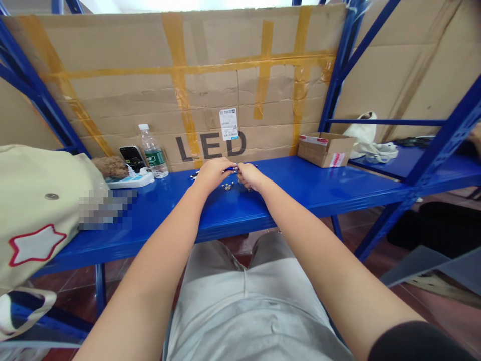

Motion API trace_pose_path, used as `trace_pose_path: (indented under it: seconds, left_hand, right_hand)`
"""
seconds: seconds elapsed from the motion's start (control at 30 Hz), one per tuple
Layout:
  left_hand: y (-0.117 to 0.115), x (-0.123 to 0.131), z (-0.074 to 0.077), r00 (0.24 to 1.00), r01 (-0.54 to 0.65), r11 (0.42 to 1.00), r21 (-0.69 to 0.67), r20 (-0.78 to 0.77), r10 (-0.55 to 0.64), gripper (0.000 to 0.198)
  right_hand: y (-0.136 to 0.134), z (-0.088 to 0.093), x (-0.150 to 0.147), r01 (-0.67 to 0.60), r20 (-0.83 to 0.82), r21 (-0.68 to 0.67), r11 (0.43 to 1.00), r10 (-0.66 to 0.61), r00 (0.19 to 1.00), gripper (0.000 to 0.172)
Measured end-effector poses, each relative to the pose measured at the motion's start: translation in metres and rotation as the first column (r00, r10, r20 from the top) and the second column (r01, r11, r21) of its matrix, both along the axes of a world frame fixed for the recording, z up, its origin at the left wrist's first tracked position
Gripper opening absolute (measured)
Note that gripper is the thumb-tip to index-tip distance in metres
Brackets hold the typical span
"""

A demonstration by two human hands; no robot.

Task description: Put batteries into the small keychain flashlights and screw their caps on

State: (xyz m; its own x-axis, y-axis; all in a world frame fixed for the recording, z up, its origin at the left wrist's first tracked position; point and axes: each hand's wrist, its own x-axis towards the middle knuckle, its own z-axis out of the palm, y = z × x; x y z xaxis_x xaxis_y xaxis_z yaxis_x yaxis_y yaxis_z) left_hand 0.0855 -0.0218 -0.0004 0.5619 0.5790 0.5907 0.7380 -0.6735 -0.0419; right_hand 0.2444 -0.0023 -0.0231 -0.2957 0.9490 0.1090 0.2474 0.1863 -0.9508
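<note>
Over the blue table (pixel 285 193), my two hands meet at the fingertips. A small dark blue, pen-like piece (pixel 230 169) shows between them. My left hand (pixel 215 173) is bent around its left part, with the fingers together. My right hand (pixel 250 176) is closed at its right end, the fingers curled in. Several small metallic pieces (pixel 227 186) lie on the table just below the hands. More thin dark pieces (pixel 194 175) lie beside my left hand, partly covered by it.
A water bottle (pixel 154 154), a phone (pixel 133 159) and a white power strip (pixel 131 179) stand at the back left. A cream bag (pixel 41 200) fills the left edge. An open small carton (pixel 325 149) sits back right, before a large cardboard sheet (pixel 210 100).
</note>
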Motion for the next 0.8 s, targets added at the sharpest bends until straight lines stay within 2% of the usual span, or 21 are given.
trace_pose_path:
  seconds: [0.1,0.17,0.27,0.43,0.57,0.67,0.8]
  left_hand:
    - [0.002,0.000,0.000,0.999,-0.010,1.000,0.000,0.036,0.010,0.024]
    - [0.004,0.000,0.001,0.999,-0.018,1.000,-0.006,0.051,0.018,0.024]
    - [0.005,0.001,0.002,0.997,-0.035,0.998,-0.057,0.072,0.039,0.024]
    - [0.000,0.003,0.001,0.977,-0.011,0.966,-0.258,0.201,0.064,0.024]
    - [-0.003,0.003,-0.002,0.941,0.009,0.912,-0.410,0.313,0.131,0.023]
    - [-0.004,0.002,-0.002,0.927,0.041,0.872,-0.488,0.345,0.149,0.022]
    - [-0.005,-0.002,-0.001,0.903,0.126,0.798,-0.589,0.401,0.153,0.020]
  right_hand:
    - [-0.001,0.002,0.000,-0.039,-0.153,-0.083,0.996,0.026,0.988,0.029]
    - [-0.001,0.002,0.000,-0.063,-0.193,-0.075,0.995,0.048,0.980,0.031]
    - [0.001,0.000,-0.001,-0.049,-0.187,-0.039,0.998,0.041,0.982,0.034]
    - [0.003,-0.004,-0.002,-0.022,-0.107,0.052,0.998,0.028,0.994,0.035]
    - [0.008,-0.008,-0.002,0.038,0.029,0.200,0.979,-0.045,0.999,0.039]
    - [0.010,-0.009,-0.002,0.064,0.099,0.358,0.932,-0.106,0.989,0.042]
    - [0.010,-0.009,-0.004,0.087,0.143,0.511,0.855,-0.185,0.972,0.037]
